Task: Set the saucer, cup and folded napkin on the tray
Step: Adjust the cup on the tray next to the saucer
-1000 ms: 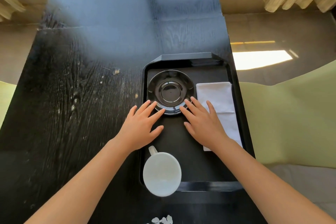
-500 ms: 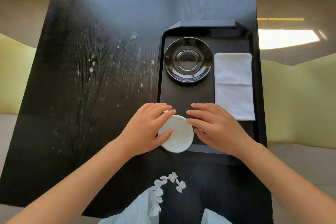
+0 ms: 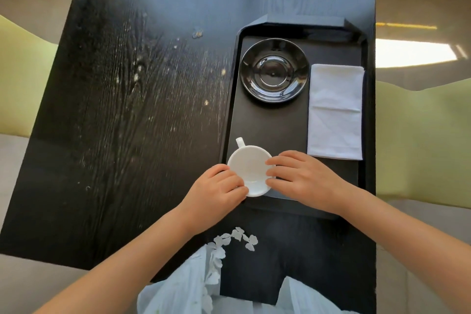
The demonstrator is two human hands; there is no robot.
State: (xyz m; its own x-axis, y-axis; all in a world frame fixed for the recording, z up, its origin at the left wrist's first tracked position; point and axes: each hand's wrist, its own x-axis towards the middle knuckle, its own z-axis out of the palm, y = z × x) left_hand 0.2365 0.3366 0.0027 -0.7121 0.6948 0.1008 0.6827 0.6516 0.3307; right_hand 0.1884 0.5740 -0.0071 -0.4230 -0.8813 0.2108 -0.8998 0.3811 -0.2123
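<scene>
Both hands, left hand (image 3: 216, 190) and right hand (image 3: 303, 181), now grip the white cup (image 3: 251, 169), seemingly lifted since before.

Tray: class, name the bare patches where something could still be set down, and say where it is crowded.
On the tray, bare floor lies between the black saucer and the white cup, left of the folded napkin; also a strip behind the saucer. The near left corner is crowded: left hand and right hand flank the cup.
</scene>
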